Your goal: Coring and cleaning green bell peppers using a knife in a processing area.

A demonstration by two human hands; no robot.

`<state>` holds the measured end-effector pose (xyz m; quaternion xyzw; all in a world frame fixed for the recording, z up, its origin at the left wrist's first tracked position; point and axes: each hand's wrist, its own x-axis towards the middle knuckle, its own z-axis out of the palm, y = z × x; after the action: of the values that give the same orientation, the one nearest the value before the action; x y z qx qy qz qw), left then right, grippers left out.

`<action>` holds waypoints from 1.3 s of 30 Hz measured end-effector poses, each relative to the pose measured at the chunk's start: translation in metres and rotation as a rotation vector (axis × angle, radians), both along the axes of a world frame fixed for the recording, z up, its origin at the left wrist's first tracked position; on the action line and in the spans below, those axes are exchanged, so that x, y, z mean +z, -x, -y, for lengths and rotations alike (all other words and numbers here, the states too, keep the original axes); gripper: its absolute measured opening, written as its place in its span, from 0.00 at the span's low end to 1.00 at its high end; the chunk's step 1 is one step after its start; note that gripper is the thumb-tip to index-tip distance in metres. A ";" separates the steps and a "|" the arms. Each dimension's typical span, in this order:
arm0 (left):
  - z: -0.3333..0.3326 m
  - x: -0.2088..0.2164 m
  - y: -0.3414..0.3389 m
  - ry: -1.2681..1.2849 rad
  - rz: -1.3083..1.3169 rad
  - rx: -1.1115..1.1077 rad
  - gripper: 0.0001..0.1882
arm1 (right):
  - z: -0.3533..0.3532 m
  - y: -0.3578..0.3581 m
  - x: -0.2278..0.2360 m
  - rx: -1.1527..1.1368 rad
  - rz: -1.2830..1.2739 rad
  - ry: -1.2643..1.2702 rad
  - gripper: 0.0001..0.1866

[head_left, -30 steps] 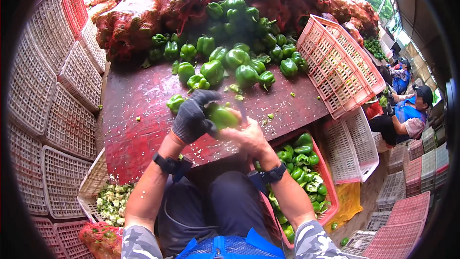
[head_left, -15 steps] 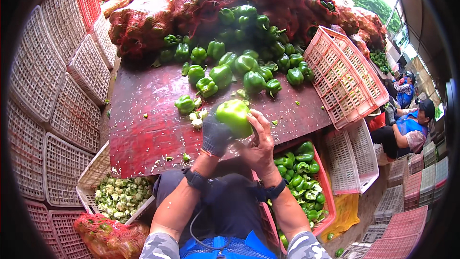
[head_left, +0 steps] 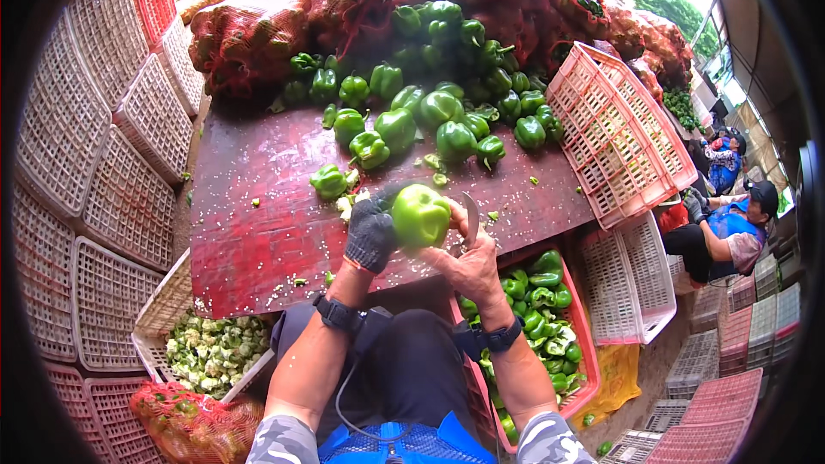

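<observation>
A light green bell pepper [head_left: 421, 216] is held just above the near part of the red tabletop [head_left: 258, 245]. My left hand [head_left: 371, 232], in a dark glove, grips its left side. My bare right hand [head_left: 473, 271] is closed on a small curved knife [head_left: 471, 216] whose blade points up, to the right of the pepper. Fingers of that hand also rest against the pepper's right side. Beyond my hands lies a pile of whole green peppers [head_left: 441, 108]. Close to my left hand are a single pepper [head_left: 328, 181] and some pale core scraps [head_left: 345, 206].
Below the table's near edge stand a crate of cut-out cores [head_left: 155, 345] on the left and a red crate of peppers [head_left: 589, 361] on the right. A pink crate [head_left: 610, 137] leans on the table's right side. Red mesh sacks [head_left: 361, 0] are heaped behind. Two people [head_left: 730, 228] sit at far right.
The pepper has turned in my hands, showing a different side. My right hand has shifted slightly right and down, and the knife blade now shows clearly.
</observation>
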<state>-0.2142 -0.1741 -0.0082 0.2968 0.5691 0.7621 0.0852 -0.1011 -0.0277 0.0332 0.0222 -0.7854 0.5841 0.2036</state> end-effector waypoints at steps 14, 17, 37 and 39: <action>0.006 0.021 -0.018 0.311 0.017 0.086 0.29 | -0.002 0.008 -0.005 0.012 -0.133 -0.361 0.41; 0.011 0.023 -0.015 0.368 -0.019 0.062 0.29 | -0.002 0.009 -0.005 0.102 -0.038 -0.179 0.38; 0.017 -0.043 0.028 0.979 -1.139 0.138 0.17 | -0.011 0.010 -0.029 0.274 0.427 0.377 0.15; 0.015 -0.085 0.040 1.024 -1.091 0.230 0.16 | -0.004 0.013 -0.035 0.251 0.402 0.449 0.16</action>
<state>-0.2540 -0.1893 -0.0929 0.4941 0.8408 0.1516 -0.1614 -0.1144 -0.0237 -0.0016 -0.0426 -0.6527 0.7559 -0.0293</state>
